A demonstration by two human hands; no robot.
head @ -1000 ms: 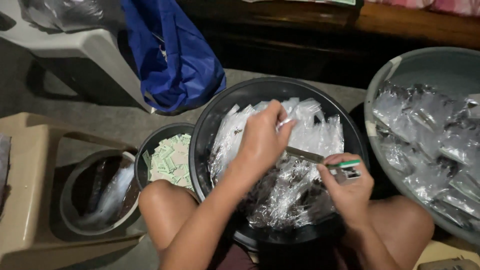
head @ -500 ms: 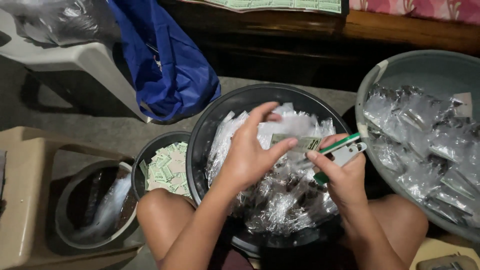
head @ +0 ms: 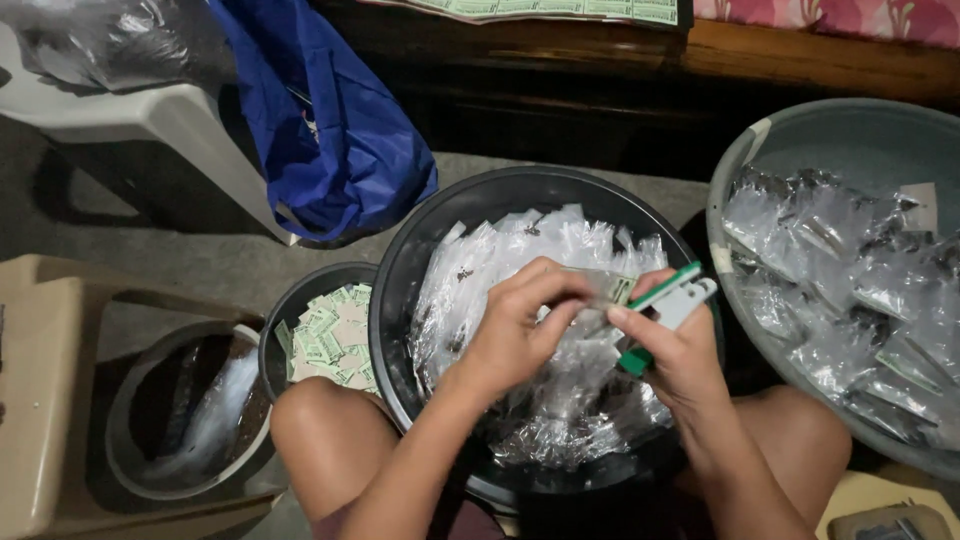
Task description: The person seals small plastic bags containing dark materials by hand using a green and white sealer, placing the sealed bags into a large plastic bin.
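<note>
My left hand (head: 520, 325) pinches a small clear plastic packet (head: 600, 292) with a green paper label at its top, held above a black basin (head: 420, 250) full of similar clear packets. My right hand (head: 672, 352) grips a green and white stapler (head: 668, 300), its jaws at the packet's labelled edge. Both hands meet over the middle of the basin, between my bare knees.
A small black bowl (head: 290, 305) of green paper labels sits left of the basin. A grey tub (head: 850, 130) of finished packets stands at the right. A round container (head: 130, 420) in a beige stool, a blue bag (head: 330, 130) and a white plastic chair (head: 150, 110) lie to the left.
My left hand has drawn a packet out of the pile and brought it to the stapler. My right hand has lifted the stapler up toward it.
</note>
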